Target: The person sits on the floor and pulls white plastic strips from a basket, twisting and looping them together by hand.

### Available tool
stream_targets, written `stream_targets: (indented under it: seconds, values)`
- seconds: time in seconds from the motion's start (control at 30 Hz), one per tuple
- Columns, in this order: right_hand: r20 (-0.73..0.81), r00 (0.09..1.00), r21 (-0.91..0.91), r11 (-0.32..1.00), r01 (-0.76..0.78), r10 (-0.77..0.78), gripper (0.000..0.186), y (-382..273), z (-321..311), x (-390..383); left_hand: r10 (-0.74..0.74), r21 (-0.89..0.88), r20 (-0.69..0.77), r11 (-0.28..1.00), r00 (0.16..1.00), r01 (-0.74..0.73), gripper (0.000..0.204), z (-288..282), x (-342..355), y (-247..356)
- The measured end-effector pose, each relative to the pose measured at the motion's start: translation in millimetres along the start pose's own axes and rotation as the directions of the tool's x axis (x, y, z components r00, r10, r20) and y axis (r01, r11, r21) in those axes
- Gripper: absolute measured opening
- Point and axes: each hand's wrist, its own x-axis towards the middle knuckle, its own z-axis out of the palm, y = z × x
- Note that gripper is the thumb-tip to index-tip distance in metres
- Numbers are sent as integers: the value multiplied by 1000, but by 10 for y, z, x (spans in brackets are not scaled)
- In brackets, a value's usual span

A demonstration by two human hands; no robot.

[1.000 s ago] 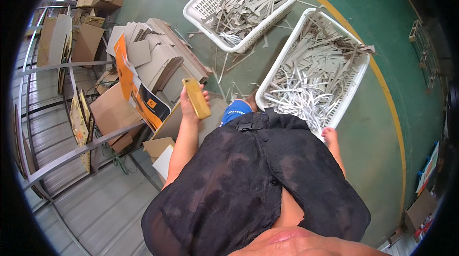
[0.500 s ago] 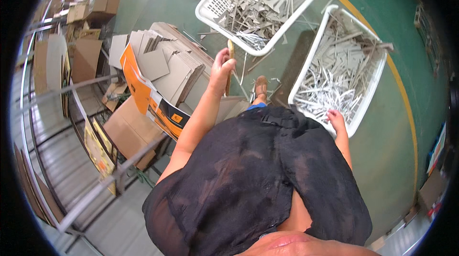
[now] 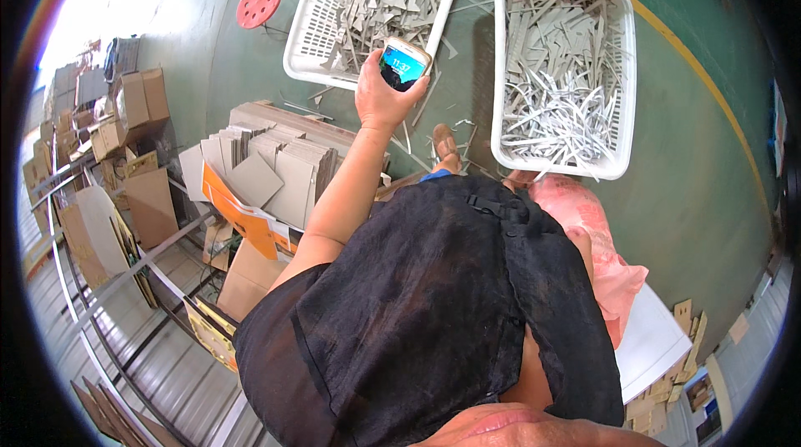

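Fabric of a black shirt (image 3: 417, 297) fills the lower middle. Along its right edge the right hand (image 3: 577, 237) shows only in part against pink plastic (image 3: 571, 198); whether its fingers are spread or closed on anything cannot be told. A white panel (image 3: 655, 339) lies just below the plastic. Farther forward, the left hand (image 3: 384, 101) grips a phone (image 3: 404, 63) between thumb and fingers, its screen lit blue and facing the wearer. Past the shirt's hem is a brown shoe (image 3: 445, 145). To the left, an orange sheet (image 3: 242, 209) leans before stacked grey boards (image 3: 288, 176). Beyond the phone sits a white basket of grey strips (image 3: 392, 5); the right basket (image 3: 617, 168) holds grey and white ones. Farther off are a red stool (image 3: 259, 2) and brown cartons (image 3: 142, 101).
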Motion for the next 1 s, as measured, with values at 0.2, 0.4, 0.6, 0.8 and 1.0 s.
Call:
stream_targets:
  seconds: [0.2, 0.4, 0.6, 0.8, 1.0]
  values:
    - [243, 969, 136, 991, 14, -47, 15, -330, 542, 75, 60, -29, 1, 998, 998, -60, 95, 682, -68, 280]
    - [227, 956, -299, 921, 249, -185, 52, 57, 744, 303, -160, -707, 682, 108, 714, 699, 49, 1901, -510, -471]
    - [369, 810, -568, 580, 584, -455, 68, 523, 850, 586, -105, -585, 809, -46, 579, 809, 57, 3011, -694, -825]
    - [557, 562, -306, 478, 823, -612, 62, 616, 813, 1077, -30, -608, 784, -246, 620, 755, 68, 3932, -590, -1335]
    - [599, 471, -310, 355, 882, -648, 53, 653, 594, 1321, 111, -598, 718, -409, 688, 690, 87, 4464, -557, -1503]
